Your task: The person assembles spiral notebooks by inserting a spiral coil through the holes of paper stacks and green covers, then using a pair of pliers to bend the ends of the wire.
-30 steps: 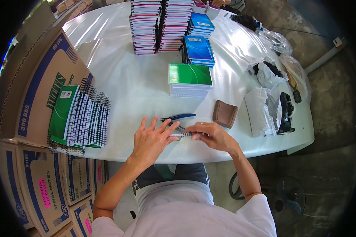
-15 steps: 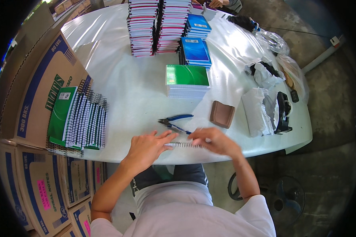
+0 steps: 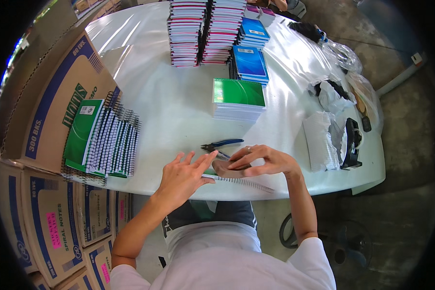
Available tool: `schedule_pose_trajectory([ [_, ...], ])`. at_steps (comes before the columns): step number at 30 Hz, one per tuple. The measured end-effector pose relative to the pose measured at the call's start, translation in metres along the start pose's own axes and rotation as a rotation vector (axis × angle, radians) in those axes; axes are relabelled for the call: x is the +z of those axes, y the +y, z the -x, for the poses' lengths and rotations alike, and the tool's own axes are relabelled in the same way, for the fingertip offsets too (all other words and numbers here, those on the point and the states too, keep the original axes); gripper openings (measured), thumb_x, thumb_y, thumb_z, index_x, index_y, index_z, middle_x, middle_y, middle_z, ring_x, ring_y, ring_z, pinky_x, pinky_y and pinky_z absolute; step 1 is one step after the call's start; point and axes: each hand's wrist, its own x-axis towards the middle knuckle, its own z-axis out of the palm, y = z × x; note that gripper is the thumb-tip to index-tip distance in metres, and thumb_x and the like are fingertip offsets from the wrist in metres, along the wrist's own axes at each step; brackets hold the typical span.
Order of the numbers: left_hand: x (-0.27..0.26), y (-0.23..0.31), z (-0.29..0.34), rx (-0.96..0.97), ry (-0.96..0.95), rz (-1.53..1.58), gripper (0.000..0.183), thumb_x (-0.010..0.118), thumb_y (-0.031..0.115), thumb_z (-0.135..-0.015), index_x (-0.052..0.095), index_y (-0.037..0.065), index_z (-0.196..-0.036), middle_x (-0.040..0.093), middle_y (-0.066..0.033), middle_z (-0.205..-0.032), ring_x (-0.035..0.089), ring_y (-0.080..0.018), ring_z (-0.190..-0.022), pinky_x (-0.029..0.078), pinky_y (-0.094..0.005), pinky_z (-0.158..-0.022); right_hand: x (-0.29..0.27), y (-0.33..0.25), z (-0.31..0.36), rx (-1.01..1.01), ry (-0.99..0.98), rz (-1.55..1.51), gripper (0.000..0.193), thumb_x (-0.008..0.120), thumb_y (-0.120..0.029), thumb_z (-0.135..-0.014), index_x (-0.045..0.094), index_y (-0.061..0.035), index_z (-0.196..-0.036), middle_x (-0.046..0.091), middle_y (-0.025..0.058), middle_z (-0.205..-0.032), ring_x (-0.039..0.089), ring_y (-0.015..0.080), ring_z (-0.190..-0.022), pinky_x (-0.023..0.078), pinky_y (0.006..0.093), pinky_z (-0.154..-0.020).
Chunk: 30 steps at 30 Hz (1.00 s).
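Note:
My left hand [image 3: 182,175] lies with fingers spread at the table's near edge, over a notebook of which only a green strip [image 3: 210,172] shows. A thin wire spiral coil [image 3: 252,184] runs along the notebook's near side and sticks out past it to the right. My right hand [image 3: 270,161] grips a brown curved block [image 3: 227,170] just above the notebook and coil. Whether the block touches them I cannot tell. Just beyond my hands lie blue-handled cutting pliers [image 3: 224,143], partly covered by my fingers.
A green-topped notebook stack [image 3: 239,94] stands ahead, with blue notebooks [image 3: 250,62] and tall stacks [image 3: 184,36] behind. Spiral-bound green notebooks [image 3: 99,140] lean by a cardboard box [image 3: 58,111] at left. A torn white paper pack [image 3: 319,142] and black device [image 3: 353,145] sit right.
My right hand has left the coil's end and picked up the brown block from the table, bringing it beside my left hand. The coil's right end now shows. The view has shifted slightly.

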Motion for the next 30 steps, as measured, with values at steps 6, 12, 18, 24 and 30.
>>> schedule_pose_trajectory([
  [6,-0.001,-0.001,-0.003,-0.034,0.046,0.072,0.083,0.073,0.046,-0.077,0.042,0.02,-0.149,0.068,-0.0077,-0.113,0.066,-0.0289,-0.09,0.056,-0.0388,-0.075,0.0,0.002,-0.016,0.076,0.031,0.097,0.044,0.076,-0.034,-0.084,0.073,-0.0042,-0.117,0.067,0.0179,-0.122,0.06,0.0303,-0.117,0.044,0.0396,-0.101],
  [12,-0.008,-0.006,-0.003,-0.07,0.03,0.077,0.085,0.074,0.045,-0.076,0.04,0.02,-0.149,0.067,-0.009,-0.12,0.066,-0.0301,-0.098,0.056,-0.038,-0.077,0.002,0.009,-0.02,0.012,0.007,-0.036,0.049,0.075,-0.037,-0.083,0.072,-0.0034,-0.118,0.065,0.0167,-0.124,0.06,0.0285,-0.116,0.043,0.0387,-0.1],
  [18,-0.01,-0.01,0.002,-0.14,-0.004,0.063,0.085,0.076,0.043,-0.075,0.041,0.024,-0.149,0.063,-0.0079,-0.129,0.063,-0.0315,-0.115,0.057,-0.0369,-0.081,0.009,0.004,-0.038,0.161,0.091,0.155,0.05,0.076,-0.042,-0.08,0.075,-0.0028,-0.111,0.07,0.0174,-0.115,0.061,0.0307,-0.114,0.043,0.0411,-0.101],
  [24,-0.008,-0.016,0.003,-0.187,0.123,0.206,0.097,0.085,0.028,-0.068,0.036,0.024,-0.151,0.056,-0.0085,-0.14,0.061,-0.0321,-0.119,0.058,-0.0395,-0.084,0.007,0.006,-0.047,0.015,0.063,0.036,0.043,0.076,-0.035,-0.084,0.074,-0.0005,-0.11,0.07,0.018,-0.111,0.06,0.0306,-0.113,0.045,0.0398,-0.099],
  [30,0.014,-0.028,0.014,-0.354,0.256,0.641,0.111,0.089,0.025,-0.063,0.026,0.022,-0.155,0.048,-0.011,-0.149,0.061,-0.0325,-0.121,0.058,-0.037,-0.083,0.011,-0.003,-0.058,0.071,0.025,0.066,0.044,0.075,-0.035,-0.085,0.074,-0.001,-0.113,0.067,0.0172,-0.121,0.06,0.0283,-0.114,0.044,0.0393,-0.1],
])
